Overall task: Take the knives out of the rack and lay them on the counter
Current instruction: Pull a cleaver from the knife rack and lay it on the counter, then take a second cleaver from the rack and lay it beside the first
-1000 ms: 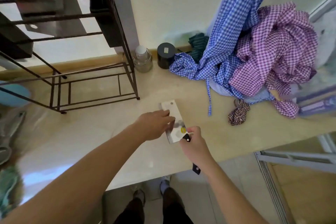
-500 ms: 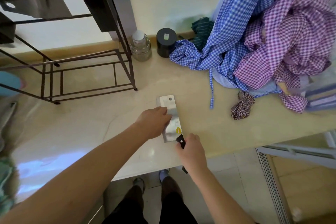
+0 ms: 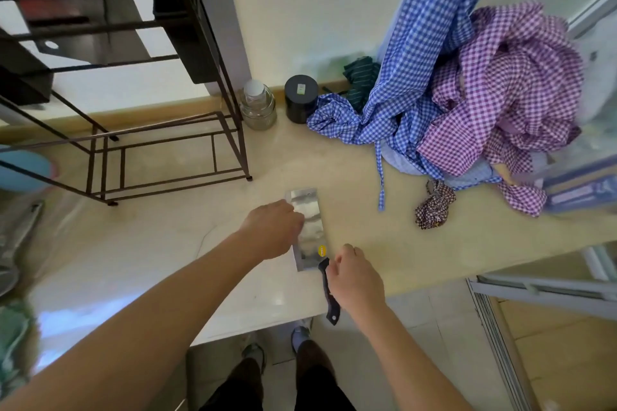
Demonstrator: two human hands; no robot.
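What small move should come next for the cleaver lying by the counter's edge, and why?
Probably lift both hands away. The steel cleaver with the black handle already lies flat on the beige counter; the left hand rests on its blade and the right hand sits loosely beside the handle. More blades seem to hang in the dark metal rack.

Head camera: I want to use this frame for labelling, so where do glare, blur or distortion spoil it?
Head view: the cleaver blade reflects patchy light; a bluish sheen lies on the near counter; the left edge is smeared by blur; the wide lens bends the rack. Both the left hand and right hand look sharp.
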